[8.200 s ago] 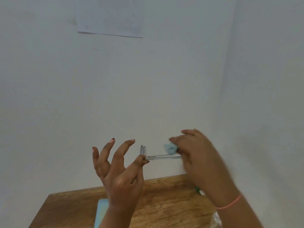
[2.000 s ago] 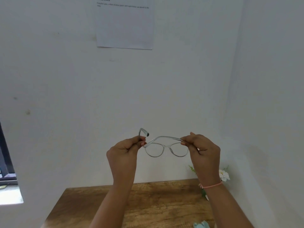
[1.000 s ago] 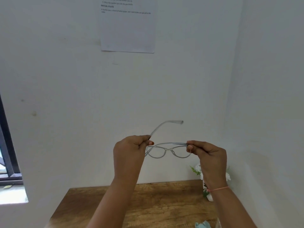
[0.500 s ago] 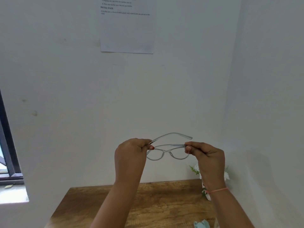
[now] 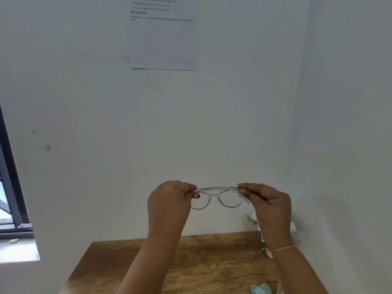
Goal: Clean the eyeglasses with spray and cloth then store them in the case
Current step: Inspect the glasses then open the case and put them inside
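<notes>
Far left: dark-framed window (image 5: 9, 187). Wall, upper centre: white printed paper sheet (image 5: 164, 43).

Left hand (image 5: 169, 200) is up in front of the wall. Thumb + fingertips pinch the left end of the clear pale-grey plastic eyeglasses (image 5: 218, 196); narrow pinch, not a full fist. Glasses sit level in mid-air btw both hands, well above the brown wooden table (image 5: 212, 257). Arms look folded in behind the front, not 100% sure.

Right hand (image 5: 269, 200) pinches the right end the same way; thin pink wristband (image 5: 282, 248). White artificial flowers (image 5: 253, 217) behind it. Crumpled light-blue cloth (image 5: 261, 289) on the table, bottom right. Case + spray not in view.

Risks, my read:
- Fingertip-only hold, so a slip = drop onto wood.
- Thumbs close to lenses, poss. fresh smudges.
- Case must be found w/ eyes off the glasses; fumble likely.
</notes>
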